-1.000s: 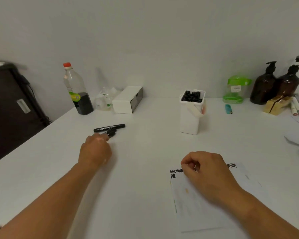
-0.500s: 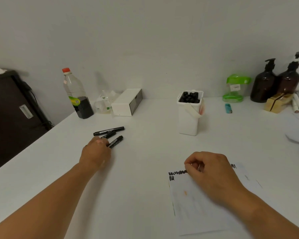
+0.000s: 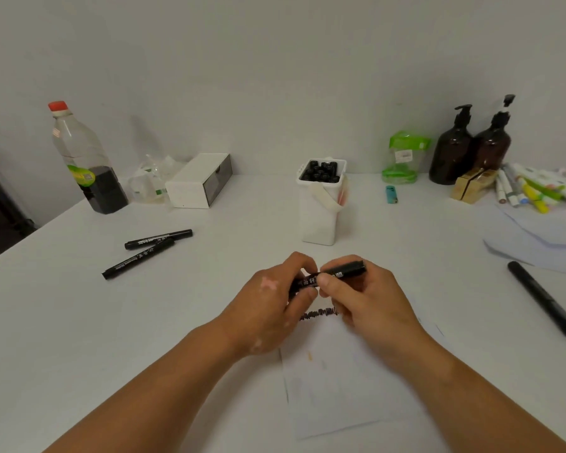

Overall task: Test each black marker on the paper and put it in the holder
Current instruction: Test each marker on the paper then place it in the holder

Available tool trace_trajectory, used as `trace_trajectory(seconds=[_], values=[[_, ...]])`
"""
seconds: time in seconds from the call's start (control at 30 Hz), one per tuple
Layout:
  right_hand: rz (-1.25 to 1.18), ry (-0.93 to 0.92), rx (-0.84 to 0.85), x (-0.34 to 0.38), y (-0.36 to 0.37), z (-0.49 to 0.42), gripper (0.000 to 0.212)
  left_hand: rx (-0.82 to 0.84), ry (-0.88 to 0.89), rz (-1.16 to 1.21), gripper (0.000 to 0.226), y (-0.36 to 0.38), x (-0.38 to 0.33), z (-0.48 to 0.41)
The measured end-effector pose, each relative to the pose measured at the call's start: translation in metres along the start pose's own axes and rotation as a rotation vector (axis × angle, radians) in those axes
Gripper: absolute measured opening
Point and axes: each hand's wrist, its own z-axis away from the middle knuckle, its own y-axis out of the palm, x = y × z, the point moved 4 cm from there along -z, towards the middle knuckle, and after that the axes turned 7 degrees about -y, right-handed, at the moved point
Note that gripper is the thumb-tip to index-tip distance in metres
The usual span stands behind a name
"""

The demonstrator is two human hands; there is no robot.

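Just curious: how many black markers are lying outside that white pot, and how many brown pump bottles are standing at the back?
Black markers outside the holder: 4 (held marker in left hand and right hand; two left markers; right marker)
Brown pump bottles: 2
Total: 6

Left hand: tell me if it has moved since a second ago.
Yes. The left hand swung right, from the two loose markers to above the paper, gripping a black marker with the right hand.
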Motion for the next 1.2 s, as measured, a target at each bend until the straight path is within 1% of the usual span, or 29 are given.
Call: trace_trajectory(seconds=[0.07, 0.17, 0.3, 0.43, 0.63, 0.77, 0.87, 1.0, 1.1, 1.17, 1.2], values=[[0.01, -0.009, 0.0, -0.001, -0.002, -0.001, 0.008, 0.026, 0.011, -0.011, 0.013, 0.007, 0.0, -0.001], [0.021, -0.008, 0.013, -0.005, 0.0, -0.001, 0.01, 0.061, 0.03, -0.01, 0.02, 0.014, 0.004, 0.002], [-0.021, 0.02, 0.04, -0.008, 0.003, 0.001, 0.012, 0.025, 0.048, -0.03, 0.031, 0.015, 0.006, 0.007], [-0.064, 0.064, 0.064, -0.008, 0.007, 0.004, 0.019, 0.045, 0.047, -0.026, 0.039, 0.014, 0.01, 0.014], [-0.119, 0.065, 0.115, -0.008, 0.012, 0.004, 0.021, 0.038, 0.014, -0.071, 0.046, 0.01, 0.01, 0.013], [-0.128, 0.028, 0.124, -0.003, 0.014, 0.004, 0.017, 0.002, 0.018, -0.082, 0.043, 0.006, 0.007, 0.014], [-0.123, -0.023, 0.15, 0.002, 0.015, 0.005, 0.014, 0.008, 0.025, -0.061, 0.04, 0.003, 0.005, 0.015], [-0.129, -0.079, 0.167, 0.01, 0.013, 0.007, 0.009, -0.008, 0.053, -0.041, 0.045, 0.0, 0.003, 0.016], [-0.054, -0.122, 0.133, 0.012, 0.012, 0.007, 0.008, 0.007, 0.072, -0.032, 0.041, 0.003, 0.004, 0.016], [0.007, -0.127, 0.037, 0.012, 0.006, 0.004, 0.007, 0.033, 0.052, -0.04, 0.041, 0.006, 0.008, 0.016], [0.006, -0.117, -0.025, 0.011, 0.002, 0.002, 0.007, 0.041, 0.022, -0.038, 0.046, 0.006, 0.012, 0.015]])
